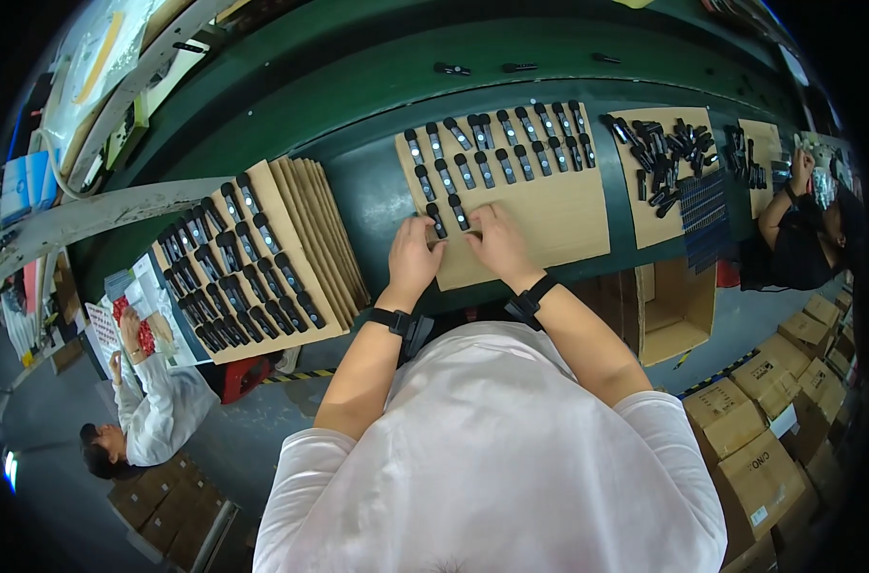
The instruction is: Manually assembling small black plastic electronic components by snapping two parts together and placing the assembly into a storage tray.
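A cardboard sheet (549,215) lies before me, bearing rows of small black clip-on microphones with dark foam tops. Two of them sit at the left of the nearest row. My left hand (415,258) rests at the sheet's left edge, its fingertips beside the left microphone (436,221). On the sheet, my right hand (499,244) has its fingertips close to the right side of the other microphone (459,213). Both hands are palm down, with thumb and fingers curved but apart. Whether the fingertips press on the microphones is hard to tell.
A stack of cardboard sheets (310,229) stands on the left, its top one covered with microphones. Loose microphones pile on another sheet (649,224) at right. An open carton (678,334) is below the green table's edge. Co-workers sit at far left and far right.
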`<act>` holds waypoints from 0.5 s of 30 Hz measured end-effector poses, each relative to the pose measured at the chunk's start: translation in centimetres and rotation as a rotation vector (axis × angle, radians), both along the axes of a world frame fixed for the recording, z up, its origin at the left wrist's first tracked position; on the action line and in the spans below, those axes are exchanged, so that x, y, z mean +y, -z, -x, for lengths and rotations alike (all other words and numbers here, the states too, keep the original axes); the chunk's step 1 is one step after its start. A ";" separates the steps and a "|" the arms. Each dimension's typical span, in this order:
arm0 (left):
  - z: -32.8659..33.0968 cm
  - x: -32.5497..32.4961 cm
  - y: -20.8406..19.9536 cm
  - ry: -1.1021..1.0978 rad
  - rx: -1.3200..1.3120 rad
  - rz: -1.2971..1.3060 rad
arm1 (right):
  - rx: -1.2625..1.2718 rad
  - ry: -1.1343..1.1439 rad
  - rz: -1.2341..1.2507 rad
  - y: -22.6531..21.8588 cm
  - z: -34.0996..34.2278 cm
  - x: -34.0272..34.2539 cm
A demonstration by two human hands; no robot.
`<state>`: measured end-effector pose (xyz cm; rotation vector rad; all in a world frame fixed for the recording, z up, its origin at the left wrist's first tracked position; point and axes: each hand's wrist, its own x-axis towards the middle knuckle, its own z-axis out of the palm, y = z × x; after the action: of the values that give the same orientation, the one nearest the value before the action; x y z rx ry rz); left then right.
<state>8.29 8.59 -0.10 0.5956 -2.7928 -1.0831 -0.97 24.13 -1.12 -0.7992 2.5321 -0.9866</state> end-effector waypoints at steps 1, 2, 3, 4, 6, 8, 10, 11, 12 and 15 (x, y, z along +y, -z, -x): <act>0.0 -0.1 0.1 -0.001 -0.001 0.001 | -0.007 0.006 -0.004 0.0 0.0 -0.1; 0.1 -0.1 0.2 0.002 0.007 0.003 | -0.008 0.004 -0.003 -0.1 0.0 -0.2; 0.2 -0.2 0.4 0.004 0.016 0.006 | -0.012 0.003 -0.007 -0.2 0.0 -0.3; 0.2 -0.3 0.4 0.007 0.025 0.009 | -0.014 0.001 -0.011 -0.2 0.1 -0.4; 0.3 -0.4 0.3 0.012 0.028 0.007 | -0.016 0.000 -0.015 -0.3 0.3 -0.5; 0.7 -0.5 -0.2 0.028 0.037 0.001 | -0.006 -0.004 -0.010 -0.3 0.5 -0.4; 1.3 -0.8 -0.7 0.005 0.069 -0.007 | 0.005 -0.004 -0.008 -0.4 1.3 -0.3; 1.8 -1.1 -1.2 -0.019 0.098 -0.014 | -0.034 0.004 0.032 -0.7 1.9 -0.4; 2.4 -1.4 -1.7 -0.042 0.128 -0.022 | -0.072 0.012 0.072 -1.1 2.8 -0.4; 5.9 -3.3 -3.3 -0.118 0.210 -0.019 | -0.048 0.018 0.141 -1.8 6.4 -0.2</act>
<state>2.44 5.25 3.20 0.6023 -2.5378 -1.0810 -7.38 23.90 0.70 -0.7825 2.4547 -1.1868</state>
